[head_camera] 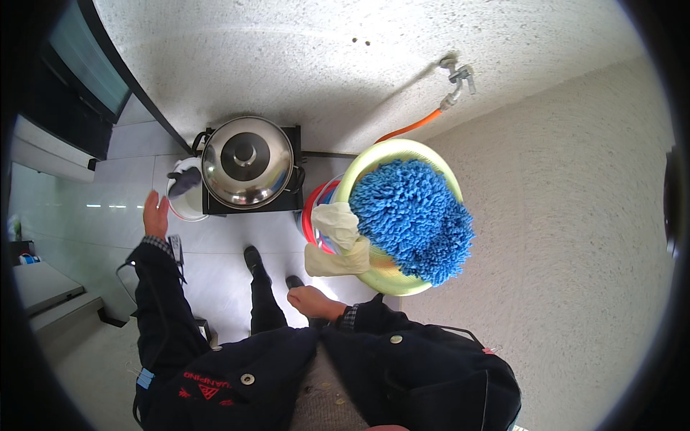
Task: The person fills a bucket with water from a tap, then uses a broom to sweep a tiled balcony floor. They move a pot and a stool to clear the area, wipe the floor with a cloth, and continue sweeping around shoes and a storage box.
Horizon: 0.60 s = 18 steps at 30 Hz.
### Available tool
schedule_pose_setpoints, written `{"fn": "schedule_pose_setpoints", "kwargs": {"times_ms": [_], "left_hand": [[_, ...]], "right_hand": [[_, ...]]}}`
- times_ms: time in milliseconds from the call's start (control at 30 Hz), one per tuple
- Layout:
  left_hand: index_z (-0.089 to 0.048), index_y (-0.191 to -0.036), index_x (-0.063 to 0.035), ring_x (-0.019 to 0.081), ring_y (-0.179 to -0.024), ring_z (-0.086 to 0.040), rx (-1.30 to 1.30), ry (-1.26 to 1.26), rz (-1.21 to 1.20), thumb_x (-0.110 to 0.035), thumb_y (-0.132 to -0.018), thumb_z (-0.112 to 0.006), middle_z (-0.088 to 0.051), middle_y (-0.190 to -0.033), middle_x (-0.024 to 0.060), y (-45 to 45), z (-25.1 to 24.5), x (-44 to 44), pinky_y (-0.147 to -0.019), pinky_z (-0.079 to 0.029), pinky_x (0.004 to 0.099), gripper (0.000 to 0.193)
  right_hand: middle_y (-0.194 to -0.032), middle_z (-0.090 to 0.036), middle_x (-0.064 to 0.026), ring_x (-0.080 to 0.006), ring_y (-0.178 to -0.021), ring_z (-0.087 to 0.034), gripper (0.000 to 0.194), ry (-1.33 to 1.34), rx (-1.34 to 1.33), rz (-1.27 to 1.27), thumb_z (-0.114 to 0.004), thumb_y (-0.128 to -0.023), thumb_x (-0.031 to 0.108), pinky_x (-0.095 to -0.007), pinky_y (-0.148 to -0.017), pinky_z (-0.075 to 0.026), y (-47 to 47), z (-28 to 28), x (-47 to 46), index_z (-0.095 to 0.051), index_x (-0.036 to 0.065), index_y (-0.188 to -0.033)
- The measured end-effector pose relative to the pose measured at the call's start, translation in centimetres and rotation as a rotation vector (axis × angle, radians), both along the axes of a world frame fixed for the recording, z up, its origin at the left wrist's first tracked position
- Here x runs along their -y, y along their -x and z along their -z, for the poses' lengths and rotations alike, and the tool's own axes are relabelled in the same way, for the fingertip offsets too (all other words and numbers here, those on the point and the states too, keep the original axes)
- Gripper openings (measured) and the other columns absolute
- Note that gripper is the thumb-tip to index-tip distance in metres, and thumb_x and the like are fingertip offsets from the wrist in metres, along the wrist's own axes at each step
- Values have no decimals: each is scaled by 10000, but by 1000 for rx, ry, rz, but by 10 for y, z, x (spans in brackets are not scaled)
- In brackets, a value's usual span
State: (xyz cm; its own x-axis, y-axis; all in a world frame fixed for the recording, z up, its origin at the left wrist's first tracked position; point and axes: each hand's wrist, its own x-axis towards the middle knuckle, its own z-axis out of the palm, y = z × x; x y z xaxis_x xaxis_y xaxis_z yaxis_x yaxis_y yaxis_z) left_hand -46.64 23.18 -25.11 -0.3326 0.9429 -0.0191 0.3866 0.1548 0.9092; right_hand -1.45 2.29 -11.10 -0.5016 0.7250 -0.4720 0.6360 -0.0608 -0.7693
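Observation:
My left hand [155, 216] reaches out on the left with its fingers apart and nothing in them. Close by stands a white bucket [186, 203] with a dark cloth-like item [184, 182] over its rim. To the right of that, a steel pot with a domed lid [248, 186] rests on a black stand [223, 209]. My right hand [314, 301] is curled in front of my body, and no object shows in it. Nearest to it, pale rubber gloves [337, 258] hang over the rim of a yellow-green plastic basket [366, 280] holding a blue chenille mop head [412, 215].
Under the basket is a red-rimmed bucket [308, 215]. An orange hose [409, 131] runs from a wall tap [459, 75] down behind the basket. Rough pale walls [539, 215] stand ahead and at right. Grey floor tiles [215, 242] lie below, with a dark-framed opening [140, 81] at left.

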Motion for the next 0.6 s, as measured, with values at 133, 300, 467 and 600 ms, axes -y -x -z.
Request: {"fn": "schedule_pose_setpoints", "kwargs": {"times_ms": [133,300,467,600], "left_hand": [[-563,-1087,50,252,-959,-568,609,28,-271,-215,-941,-489,-596,-1005,138,-37,19,81,-853,-479,361,312],[-447,-673,-88,218,-595,-504,1311,234,-559,-237,-934,-460,-499,-622,61,-131,-16,218,-660,-488,410,301],[-393,-609,-116,215,-492,-405,1286,405,-766,-204,-880,-489,-375,-509,37,-183,-90,283,-675,-458,460,301],[-386,-596,-118,210,-464,-407,1166,241,-645,-203,-896,-486,-357,-494,36,-184,-137,310,-656,-486,454,327]], "right_hand": [[-738,-590,-215,-415,-735,-567,228,-47,-8,-28,-468,-859,192,-488,-657,-432,-13,-12,7,-567,13,-757],[-767,-605,-225,-417,-749,-579,261,-92,5,-154,-466,-861,219,-498,-686,-447,-29,-30,12,-590,8,-769],[-793,-621,-208,-410,-776,-588,287,-127,60,-263,-481,-852,262,-493,-699,-458,-37,-43,16,-620,19,-789],[-764,-616,-192,-396,-752,-585,339,-177,18,-331,-489,-863,322,-495,-658,-444,-31,-51,21,-627,28,-765]]}}
